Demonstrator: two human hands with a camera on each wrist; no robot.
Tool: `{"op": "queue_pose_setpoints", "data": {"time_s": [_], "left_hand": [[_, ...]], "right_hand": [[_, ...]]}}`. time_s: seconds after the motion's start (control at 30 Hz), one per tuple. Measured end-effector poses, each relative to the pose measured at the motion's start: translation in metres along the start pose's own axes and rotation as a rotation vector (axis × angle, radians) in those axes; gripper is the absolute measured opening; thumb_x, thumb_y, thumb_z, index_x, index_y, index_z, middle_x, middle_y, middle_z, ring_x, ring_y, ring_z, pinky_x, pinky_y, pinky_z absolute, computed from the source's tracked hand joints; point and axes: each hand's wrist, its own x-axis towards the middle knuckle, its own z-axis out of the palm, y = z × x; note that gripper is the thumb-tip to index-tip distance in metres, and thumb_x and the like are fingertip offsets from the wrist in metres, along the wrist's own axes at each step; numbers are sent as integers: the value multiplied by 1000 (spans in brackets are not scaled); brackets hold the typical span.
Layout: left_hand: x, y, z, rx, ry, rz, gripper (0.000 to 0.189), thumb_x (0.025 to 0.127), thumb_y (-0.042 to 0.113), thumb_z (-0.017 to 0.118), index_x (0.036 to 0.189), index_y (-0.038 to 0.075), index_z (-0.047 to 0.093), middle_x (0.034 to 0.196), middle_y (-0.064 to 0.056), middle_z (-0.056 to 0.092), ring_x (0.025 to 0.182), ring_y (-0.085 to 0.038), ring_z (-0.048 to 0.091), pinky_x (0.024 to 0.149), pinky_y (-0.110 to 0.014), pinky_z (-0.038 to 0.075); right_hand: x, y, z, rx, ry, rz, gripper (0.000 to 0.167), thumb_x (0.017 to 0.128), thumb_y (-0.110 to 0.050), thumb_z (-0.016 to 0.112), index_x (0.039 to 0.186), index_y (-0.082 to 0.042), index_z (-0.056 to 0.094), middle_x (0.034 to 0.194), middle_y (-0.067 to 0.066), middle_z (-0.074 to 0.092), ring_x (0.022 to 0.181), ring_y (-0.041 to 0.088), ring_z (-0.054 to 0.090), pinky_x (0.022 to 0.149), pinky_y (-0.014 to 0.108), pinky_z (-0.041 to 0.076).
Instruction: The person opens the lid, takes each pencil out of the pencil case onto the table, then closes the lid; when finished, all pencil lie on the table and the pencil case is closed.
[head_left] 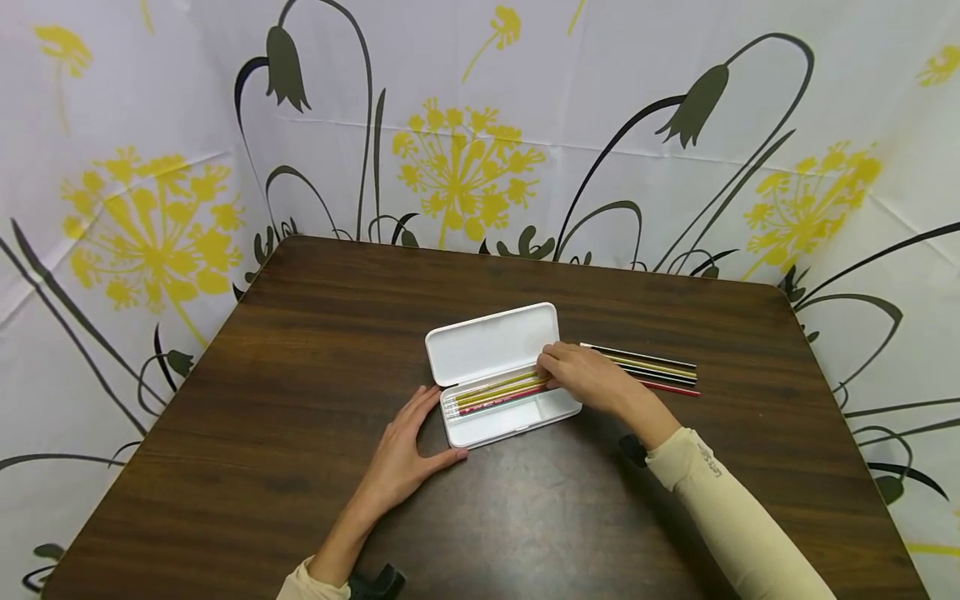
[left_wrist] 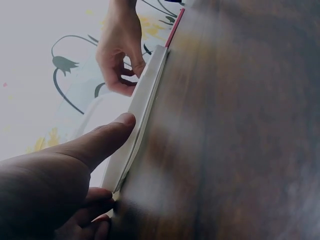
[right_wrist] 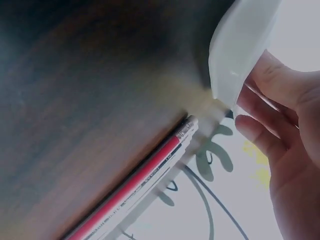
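A white pencil case (head_left: 491, 346) lies with its lid raised. Several yellow pencils and a red one, the pencils (head_left: 498, 393), lie in its tray with their eraser ends to the left. My left hand (head_left: 402, 458) holds the case's left end, thumb along the front wall and fingers at the back corner. My right hand (head_left: 588, 375) reaches over the right end, its bent fingers pinching at the right ends of the pencils. Those fingertips are hidden behind the case wall in the right wrist view, so which pencil is held is unclear.
Beside the case on the right lie several black and gold pencils (head_left: 652, 365) and a red pencil (head_left: 675, 388). The dark wooden table (head_left: 300, 350) carries everything. Behind it hangs a white floral cloth (head_left: 480, 75).
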Motion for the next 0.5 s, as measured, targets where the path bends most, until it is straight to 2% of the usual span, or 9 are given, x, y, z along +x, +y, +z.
{"op": "queue_pose_setpoints", "data": {"time_s": [0.1, 0.27, 0.5], "left_hand": [[0, -1, 0, 4, 6, 6, 93, 73, 46, 85, 148, 11, 44, 153, -14, 36, 144, -29, 26, 103, -66, 26], [0, 0, 0, 4, 5, 10, 92, 73, 46, 85, 148, 11, 44, 153, -13, 37, 144, -30, 27, 103, -66, 27], [-1, 0, -1, -1, 3, 10, 92, 73, 45, 85, 148, 11, 44, 153, -13, 37, 143, -30, 27, 103, -66, 28]], "right_hand": [[-1, 0, 1, 31, 7, 34, 15, 87, -10, 75, 97, -11, 63, 91, -2, 59, 83, 14, 56, 75, 33, 50], [-8, 9, 5, 263, 52, 121, 13, 86, -8, 75, 97, -14, 71, 94, -5, 63, 86, 9, 57, 75, 30, 50], [-17, 22, 8, 544, 188, 111, 20, 83, -6, 78, 101, -14, 76, 94, -6, 67, 81, 11, 58, 65, 30, 49]]}}
